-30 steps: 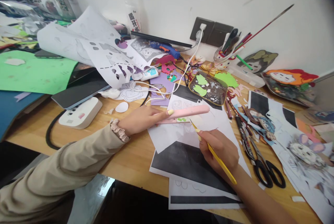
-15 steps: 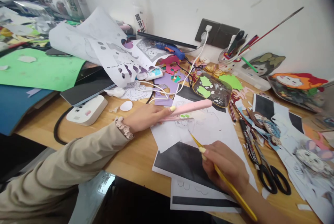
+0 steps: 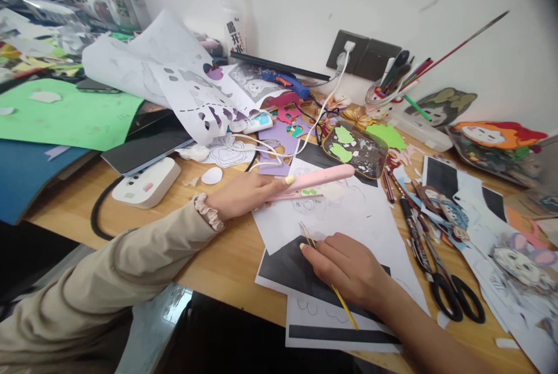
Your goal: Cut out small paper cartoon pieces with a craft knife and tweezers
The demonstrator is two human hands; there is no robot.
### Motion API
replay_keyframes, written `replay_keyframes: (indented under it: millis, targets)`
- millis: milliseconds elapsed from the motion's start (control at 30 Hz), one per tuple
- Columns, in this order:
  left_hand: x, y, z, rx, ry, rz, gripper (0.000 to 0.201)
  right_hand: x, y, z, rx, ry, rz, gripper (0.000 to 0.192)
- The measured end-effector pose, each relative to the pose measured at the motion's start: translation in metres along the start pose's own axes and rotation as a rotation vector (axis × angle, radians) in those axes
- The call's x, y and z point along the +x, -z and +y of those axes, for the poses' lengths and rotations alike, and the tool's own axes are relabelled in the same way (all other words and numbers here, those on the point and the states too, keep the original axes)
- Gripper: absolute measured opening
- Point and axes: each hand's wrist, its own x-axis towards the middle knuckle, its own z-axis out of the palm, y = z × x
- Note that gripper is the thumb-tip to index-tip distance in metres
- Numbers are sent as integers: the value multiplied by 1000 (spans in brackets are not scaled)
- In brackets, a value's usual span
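My left hand (image 3: 242,195) is closed on a long pink rounded-end case (image 3: 325,176), thumb on top, with the lower fingers hidden. Its upper part tilts over a narrow lower part that shows light-green bits. What kind of case it is I cannot make out. In my right hand (image 3: 344,266) is a slim pair of yellow tweezers (image 3: 345,307). Their thin, slightly parted tips point toward the case, over a white sheet (image 3: 279,228) with pencil drawings, and touch nothing I can make out. Below the hand lies a sheet with a black panel (image 3: 283,266).
Black-handled scissors (image 3: 451,289) and a black marker (image 3: 412,228) lie at right among paper cutouts. A dark tray (image 3: 360,156) with green scraps stands behind the sheets. White cables, a white power strip (image 3: 148,182), a phone (image 3: 146,147) and a blue glue gun (image 3: 288,83) crowd the left and back.
My right hand has moved left and turned palm-down, bringing the tweezers with it to a steeper angle. My left hand and the pink case have stayed in place.
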Motion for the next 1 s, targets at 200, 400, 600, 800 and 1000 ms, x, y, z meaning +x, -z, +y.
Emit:
replay_keyframes:
  millis: [200, 400, 600, 800, 1000]
  targets:
    - [-2, 2, 3, -18, -4, -48, 63, 3, 7, 2, -10, 20, -36, 17]
    - [-4, 4, 4, -37, 10, -49, 63, 4, 15, 0, -6, 27, -125, 15]
    - [-5, 3, 4, -30, 16, -44, 65, 2, 17, -5, -17, 6, -225, 15]
    - [-3, 2, 2, -24, -7, -35, 64, 4, 24, -7, 3, -43, -286, 15]
    - [-3, 2, 2, -9, 2, -33, 65, 2, 26, -6, 90, -88, -360, 16]
